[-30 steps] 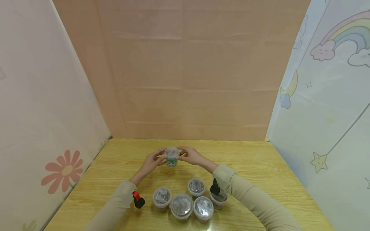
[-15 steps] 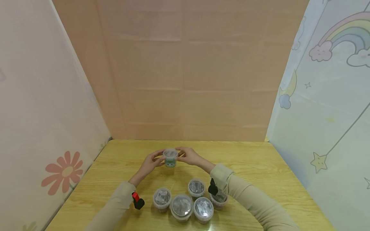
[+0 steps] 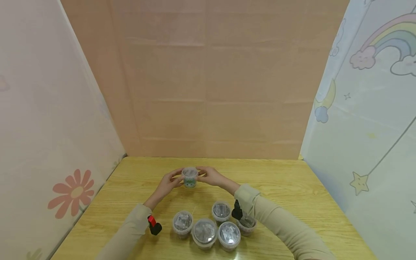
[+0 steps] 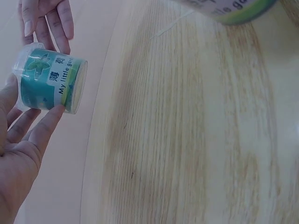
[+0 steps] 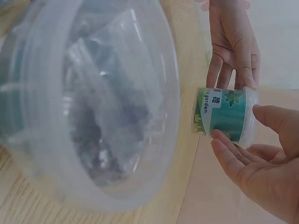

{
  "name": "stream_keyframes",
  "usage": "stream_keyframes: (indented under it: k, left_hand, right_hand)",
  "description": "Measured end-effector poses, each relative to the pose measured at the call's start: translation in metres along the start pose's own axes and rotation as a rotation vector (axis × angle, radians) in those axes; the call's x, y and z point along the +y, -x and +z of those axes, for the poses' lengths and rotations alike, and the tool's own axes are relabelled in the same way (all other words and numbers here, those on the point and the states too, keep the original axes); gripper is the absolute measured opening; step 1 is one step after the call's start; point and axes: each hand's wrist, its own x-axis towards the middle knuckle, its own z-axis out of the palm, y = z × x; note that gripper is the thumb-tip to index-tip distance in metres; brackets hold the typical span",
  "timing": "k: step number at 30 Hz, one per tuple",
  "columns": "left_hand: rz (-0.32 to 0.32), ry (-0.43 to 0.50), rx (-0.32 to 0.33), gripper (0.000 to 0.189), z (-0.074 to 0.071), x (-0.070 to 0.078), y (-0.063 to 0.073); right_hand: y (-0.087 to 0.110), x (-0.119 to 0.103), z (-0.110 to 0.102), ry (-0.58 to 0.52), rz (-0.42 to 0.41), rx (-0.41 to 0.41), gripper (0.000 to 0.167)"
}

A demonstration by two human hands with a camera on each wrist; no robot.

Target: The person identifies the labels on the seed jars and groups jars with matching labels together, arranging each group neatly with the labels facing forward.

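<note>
A clear plastic tub (image 3: 190, 177) with a lid is held between my two hands above the far part of the table. Its teal label (image 5: 229, 114) carries a green leaf picture and the words "My little garden". My left hand (image 3: 167, 185) grips it from the left, thumb and fingers around the side in the left wrist view. From the opposite side my right hand (image 3: 212, 177) pinches it, the thumb near the lid and fingers lower on the wall. In the left wrist view the tub (image 4: 44, 79) appears on its side because of the camera's angle.
Several more lidded tubs stand nearer on the wood-grain table (image 3: 286, 202), among them a larger one (image 3: 204, 233) and one (image 3: 246, 224) partly behind the right wrist camera (image 3: 237, 210). Printed side walls and a brown back panel (image 3: 208, 108) enclose the table.
Both hands and the tub between them have shifted slightly to the left. The grip looks the same, and the tubs on the table stay where they were.
</note>
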Motion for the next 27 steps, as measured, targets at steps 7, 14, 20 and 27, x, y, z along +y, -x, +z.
stream_keyframes:
  k: [7, 14, 20, 27]
  left_hand:
    - [-0.004, -0.020, -0.023, 0.051, 0.001, 0.015, 0.005]
    - [0.019, -0.060, -0.002, 0.051, -0.002, -0.003, 0.002]
    - [0.017, -0.066, 0.019, 0.052, -0.002, -0.010, 0.002]
    - [0.007, -0.091, 0.020, 0.052, -0.003, -0.014, 0.003]
  right_hand:
    - [-0.003, 0.000, 0.004, -0.012, 0.044, -0.025, 0.060]
    - [-0.008, 0.004, 0.007, -0.015, 0.050, -0.037, 0.058]
    - [-0.010, 0.003, 0.009, -0.022, 0.056, -0.032, 0.053]
    - [-0.010, 0.003, 0.011, -0.008, 0.070, -0.042, 0.052]
